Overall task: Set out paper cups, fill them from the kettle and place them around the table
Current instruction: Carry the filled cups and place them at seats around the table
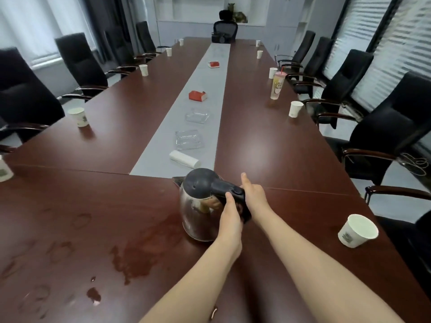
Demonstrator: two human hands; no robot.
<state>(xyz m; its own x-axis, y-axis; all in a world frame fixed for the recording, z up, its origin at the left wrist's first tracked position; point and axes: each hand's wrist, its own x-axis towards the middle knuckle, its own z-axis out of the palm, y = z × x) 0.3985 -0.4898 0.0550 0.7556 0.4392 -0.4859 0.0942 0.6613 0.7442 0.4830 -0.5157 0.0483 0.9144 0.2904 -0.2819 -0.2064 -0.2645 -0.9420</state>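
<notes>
Kettle (200, 206) stands on the table (70, 201) at lower centre, left hand (229, 210) gripping its handle, right hand (254, 194) beside it, grip unclear; with paper cups (80, 116) already set around, a steady lift toward the lower-right cup (358, 230) seems next.

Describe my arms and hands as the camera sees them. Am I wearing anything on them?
The left forearm and right forearm are bare as far as the picture shows, with no sleeves in view. The left hand and right hand wear no gloves. No watch, bracelet or ring shows on the wrists or the visible fingers, though some fingers are hidden.
</notes>
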